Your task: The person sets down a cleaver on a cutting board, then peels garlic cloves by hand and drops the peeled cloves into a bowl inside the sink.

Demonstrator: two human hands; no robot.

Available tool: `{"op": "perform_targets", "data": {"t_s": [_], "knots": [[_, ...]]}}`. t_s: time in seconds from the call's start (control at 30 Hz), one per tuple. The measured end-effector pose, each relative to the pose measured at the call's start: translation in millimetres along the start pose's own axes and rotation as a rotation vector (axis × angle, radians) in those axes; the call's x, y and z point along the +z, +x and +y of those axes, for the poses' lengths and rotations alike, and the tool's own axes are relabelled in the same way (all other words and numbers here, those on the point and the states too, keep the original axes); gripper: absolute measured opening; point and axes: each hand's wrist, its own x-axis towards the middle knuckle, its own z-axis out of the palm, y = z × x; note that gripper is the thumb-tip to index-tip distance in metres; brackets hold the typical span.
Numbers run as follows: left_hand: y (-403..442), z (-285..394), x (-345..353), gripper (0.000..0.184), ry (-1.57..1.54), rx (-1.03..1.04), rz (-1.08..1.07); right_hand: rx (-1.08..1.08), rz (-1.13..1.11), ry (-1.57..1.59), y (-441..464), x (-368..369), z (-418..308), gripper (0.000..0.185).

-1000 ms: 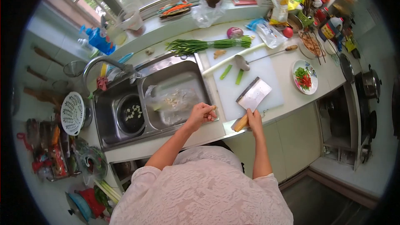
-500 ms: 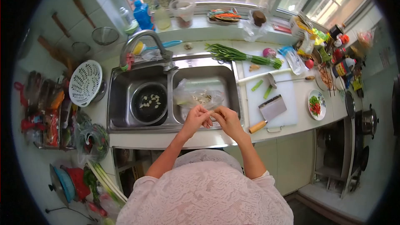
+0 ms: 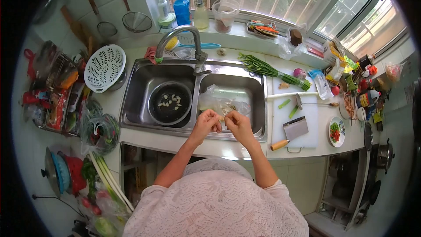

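Observation:
Over the front edge of the right sink basin (image 3: 258, 118), my left hand (image 3: 208, 124) and my right hand (image 3: 238, 125) meet, fingertips pinched around a small pale piece, which looks like a garlic clove (image 3: 222, 119). A clear plastic bag (image 3: 211, 99) with whitish scraps lies behind them in that basin. In the left basin, a dark round pan (image 3: 177, 115) holds several pale cloves in water. The cleaver (image 3: 296, 127) rests on the white cutting board (image 3: 309, 109), its wooden handle toward me.
Green stalks (image 3: 274, 71), a red onion (image 3: 299, 73) and a ladle (image 3: 299, 101) lie around the board. A plate (image 3: 342, 139) of chopped green and red pieces stands to the right. The faucet (image 3: 197, 44) arches over the sink; a white colander (image 3: 104, 68) sits left.
My right hand has let go of the cleaver, now lying on the board, and has joined my left hand over the sink. The view has swung so the counter appears farther right.

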Motion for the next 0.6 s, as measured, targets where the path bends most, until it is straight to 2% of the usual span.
{"op": "perform_targets", "data": {"t_s": [0.2, 0.4, 0.47, 0.5, 0.57, 0.6], "knots": [[-0.3, 2.5, 12.2, 0.017, 0.014, 0.061, 0.03, 0.125, 0.021, 0.246, 1.2, 0.2, 4.2, 0.008], [5.5, -14.0, 15.9, 0.022, -0.101, 0.053, 0.027, 0.191, 0.056, 0.492, 0.6, 0.0, 10.2, 0.009], [4.5, -16.0, 22.8, 0.026, 0.165, 0.134, 0.11, 0.18, 0.089, 0.509, 0.1, 1.3, 9.9, 0.009], [4.1, -15.5, 25.9, 0.026, 0.167, 0.134, 0.111, 0.169, 0.123, 0.523, 0.0, 1.8, 9.6, 0.009], [2.3, -14.4, 31.2, 0.029, 0.586, 0.373, 0.11, 0.155, 0.122, 0.516, 0.3, 1.1, 8.6, 0.009], [2.2, -15.2, 31.0, 0.029, 0.587, 0.371, 0.111, 0.14, 0.12, 0.506, 0.9, 0.9, 7.8, 0.009]]}}
